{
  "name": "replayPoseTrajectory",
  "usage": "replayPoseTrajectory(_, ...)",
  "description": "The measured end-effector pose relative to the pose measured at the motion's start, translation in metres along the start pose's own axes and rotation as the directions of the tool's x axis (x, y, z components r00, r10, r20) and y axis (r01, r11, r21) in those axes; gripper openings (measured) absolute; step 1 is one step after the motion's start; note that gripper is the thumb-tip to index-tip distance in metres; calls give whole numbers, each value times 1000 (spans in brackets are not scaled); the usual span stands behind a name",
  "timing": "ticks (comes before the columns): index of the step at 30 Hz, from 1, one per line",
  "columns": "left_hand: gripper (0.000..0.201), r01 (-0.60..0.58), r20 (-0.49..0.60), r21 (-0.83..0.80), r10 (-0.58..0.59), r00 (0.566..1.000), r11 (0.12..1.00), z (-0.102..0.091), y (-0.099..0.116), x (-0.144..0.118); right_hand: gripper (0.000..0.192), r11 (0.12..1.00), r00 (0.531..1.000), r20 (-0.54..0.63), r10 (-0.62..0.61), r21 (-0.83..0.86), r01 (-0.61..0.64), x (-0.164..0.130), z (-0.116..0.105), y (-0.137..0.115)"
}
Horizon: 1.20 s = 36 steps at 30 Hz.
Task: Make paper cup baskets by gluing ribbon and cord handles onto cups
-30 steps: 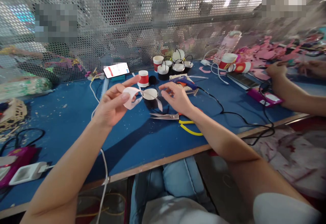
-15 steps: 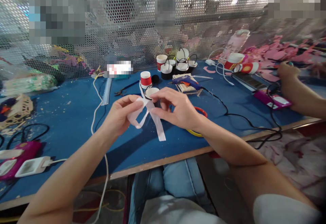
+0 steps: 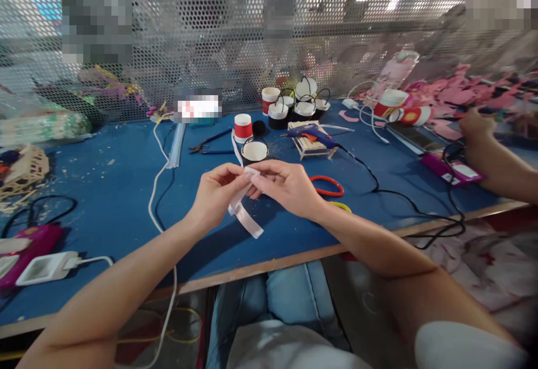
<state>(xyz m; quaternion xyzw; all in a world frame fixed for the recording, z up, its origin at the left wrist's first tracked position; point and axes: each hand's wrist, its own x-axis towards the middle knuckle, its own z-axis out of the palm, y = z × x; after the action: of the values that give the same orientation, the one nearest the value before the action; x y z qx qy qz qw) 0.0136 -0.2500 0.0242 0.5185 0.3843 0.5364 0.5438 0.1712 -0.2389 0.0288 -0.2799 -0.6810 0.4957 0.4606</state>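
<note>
A white ribbon point(image 3: 247, 220) is pinched between my two hands, its cut end hanging toward the table and another length running up behind toward a red and white paper cup point(image 3: 242, 128). My left hand point(image 3: 221, 192) grips it with thumb and forefinger. Close against it, my right hand point(image 3: 290, 185) is closed on the same part of the ribbon, fingertips nearly touching the left ones. Just beyond my fingers stands a black cup with a white inside point(image 3: 255, 150) and a thin black handle. The folded part of the ribbon is partly hidden by my fingers.
A glue gun point(image 3: 311, 132) rests on a small wooden stick rack point(image 3: 313, 148), its black cord trailing right. Pliers point(image 3: 210, 144) lie behind my left hand; red-and-yellow-handled scissors point(image 3: 328, 186) lie beside my right. Several handled cups stand behind. Another person's hand point(image 3: 477, 128) is at right.
My hands have come together, and the ribbon's open loop has been drawn in between the fingertips. The hanging end now sits farther left, and the black cup shows more fully.
</note>
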Motion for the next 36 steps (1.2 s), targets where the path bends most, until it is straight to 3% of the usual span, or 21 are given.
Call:
replayPoseTrajectory(5, 26, -136, -22, 188, 143, 989, 973, 0, -3, -1, 21, 999, 999, -36, 22, -32, -24, 2, 1, 5)
replayPoseTrajectory(9, 27, -70, 61, 197, 60, 996, 978, -1, -6, 0, 21, 986, 998, -64, -21, -166, 10, 5, -3, 7)
replayPoseTrajectory(12, 24, 12, 20, 207, -16, 1000, 978, -6, -7, 2, 24, 940, 996, -64, -63, -338, 38, 5, -19, 0)
replayPoseTrajectory(15, 22, 66, -39, 164, -61, 997, 984, -13, -4, 5, 26, 787, 995, -58, -79, -616, 27, -5, -49, -8)
replayPoseTrajectory(17, 21, 79, -50, 112, -74, 996, 991, -16, -1, 7, 28, 587, 998, 24, 53, -810, -12, -20, -70, -9)
replayPoseTrajectory(20, 21, 94, -48, 27, -93, 994, 995, -18, 3, 11, 47, 320, 939, 107, 326, -947, -3, -45, -91, -1)
replayPoseTrajectory(22, 21, 102, -45, 5, -102, 994, 995, -19, 5, 12, 57, 248, 914, 121, 387, -968, 23, -57, -97, 8)
replayPoseTrajectory(25, 19, 99, -32, 29, -98, 995, 995, -22, 6, 12, 60, 203, 926, 99, 365, -979, 24, -64, -96, 17)
replayPoseTrajectory(28, 17, 79, -46, 31, -77, 996, 996, -26, 5, 14, 64, 241, 932, 70, 356, -970, -20, -66, -93, 18)
replayPoseTrajectory(32, 17, 53, -96, 5, -52, 994, 999, -35, 5, 21, 69, 361, 918, -41, 396, -912, -196, -74, -92, 14)
replayPoseTrajectory(34, 18, 60, -120, -19, -62, 991, 998, -39, 5, 25, 65, 497, 889, -102, 446, -798, -341, -77, -93, 10)
replayPoseTrajectory(36, 19, 77, -130, -42, -81, 988, 996, -40, 5, 27, 63, 672, 843, -99, 528, -558, -487, -78, -94, 3)
